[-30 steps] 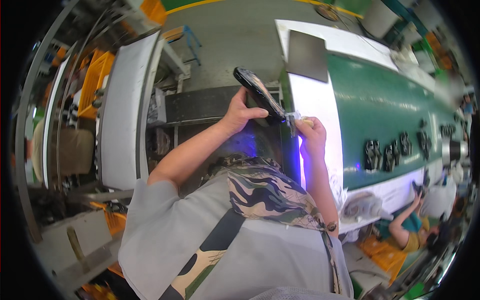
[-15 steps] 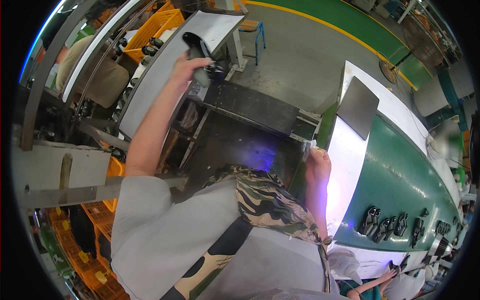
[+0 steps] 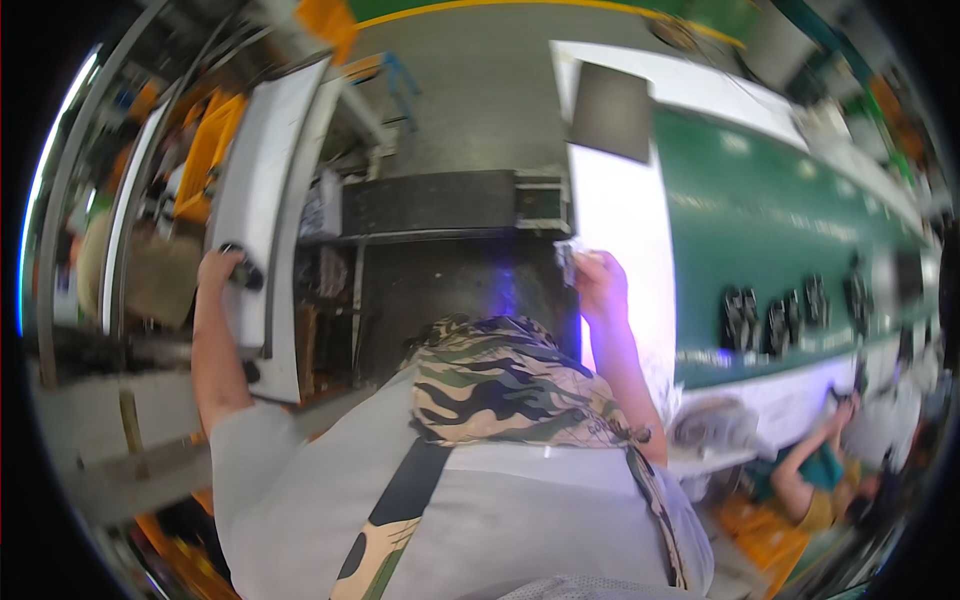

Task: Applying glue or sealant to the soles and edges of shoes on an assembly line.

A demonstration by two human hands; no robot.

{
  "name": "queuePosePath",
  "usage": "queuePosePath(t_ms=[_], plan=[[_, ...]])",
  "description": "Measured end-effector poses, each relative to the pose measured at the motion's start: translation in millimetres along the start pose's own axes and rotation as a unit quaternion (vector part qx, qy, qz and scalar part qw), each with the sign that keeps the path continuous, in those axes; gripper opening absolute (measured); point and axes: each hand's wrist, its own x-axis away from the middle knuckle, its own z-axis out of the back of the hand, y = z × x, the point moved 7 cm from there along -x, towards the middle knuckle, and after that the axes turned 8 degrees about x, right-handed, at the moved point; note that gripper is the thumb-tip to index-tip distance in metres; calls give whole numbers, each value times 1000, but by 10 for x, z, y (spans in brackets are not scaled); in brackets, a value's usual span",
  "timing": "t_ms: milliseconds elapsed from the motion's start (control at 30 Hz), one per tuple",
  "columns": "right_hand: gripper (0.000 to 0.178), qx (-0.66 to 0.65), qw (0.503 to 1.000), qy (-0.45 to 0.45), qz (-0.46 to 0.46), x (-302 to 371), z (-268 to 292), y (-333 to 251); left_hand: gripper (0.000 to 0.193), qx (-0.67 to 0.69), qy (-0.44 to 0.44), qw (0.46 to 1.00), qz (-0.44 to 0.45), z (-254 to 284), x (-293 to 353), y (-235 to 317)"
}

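My left hand (image 3: 217,268) reaches out at the left and is closed on the edge of a black sandal (image 3: 245,268) over the long white shelf (image 3: 245,190). Whether the sandal rests on the shelf I cannot tell. Bent fingers of my right hand (image 3: 602,285) pinch a small whitish-grey piece (image 3: 567,262), too blurred to name. That hand is beside the left edge of the white tabletop (image 3: 630,215), in bright violet-white light.
A green conveyor belt (image 3: 740,190) with several black sandals (image 3: 740,318) runs along the right. A dark flat board (image 3: 611,112) lies on the white tabletop. Yellow crates (image 3: 208,160) stand past the shelf. At the lower right a co-worker's arm (image 3: 800,470) shows.
My left hand has come back and lower with the sandal, from the shelf's far end to its nearer part. The view has turned to the right. My right hand still pinches the small piece.
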Motion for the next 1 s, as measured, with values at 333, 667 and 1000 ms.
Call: queuePosePath(t_ms=[333,667,1000], plan=[[17,-91,978,180,53,809,1698,-78,66,190,-83,902,-379,-1023,1142,4103],[15,-181,881,409,153,2045,2843,11,50,75,-604,664,-435,-3823,5376,7177],[17,-296,692,618,226,3279,2504,623,106,35,-763,626,-157,-5134,8099,7721]])
